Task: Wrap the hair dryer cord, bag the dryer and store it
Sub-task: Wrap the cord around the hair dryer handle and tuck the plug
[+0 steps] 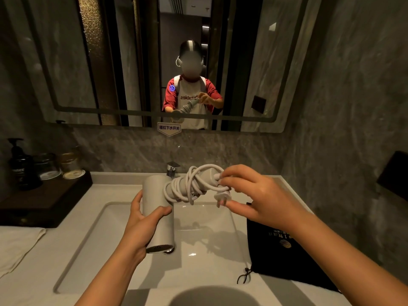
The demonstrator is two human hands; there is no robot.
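I hold a pale grey hair dryer (154, 195) above the sink. My left hand (141, 221) grips its barrel, air grille pointing down toward me. Its white cord (187, 186) is coiled in several loops around the handle, which points right. My right hand (254, 193) pinches the cord's end at the handle tip, and the plug (221, 198) hangs just below my fingers with its prongs down. A black drawstring bag (280, 250) with a gold logo lies flat on the counter to the right of the basin, under my right forearm.
A white rectangular sink (92, 235) with a chrome faucet (172, 168) lies below the dryer. A dark wooden tray (55, 195) holds a pump bottle (19, 164) and glasses at left. A white towel (17, 244) lies front left. A mirror (254, 62) fills the wall ahead.
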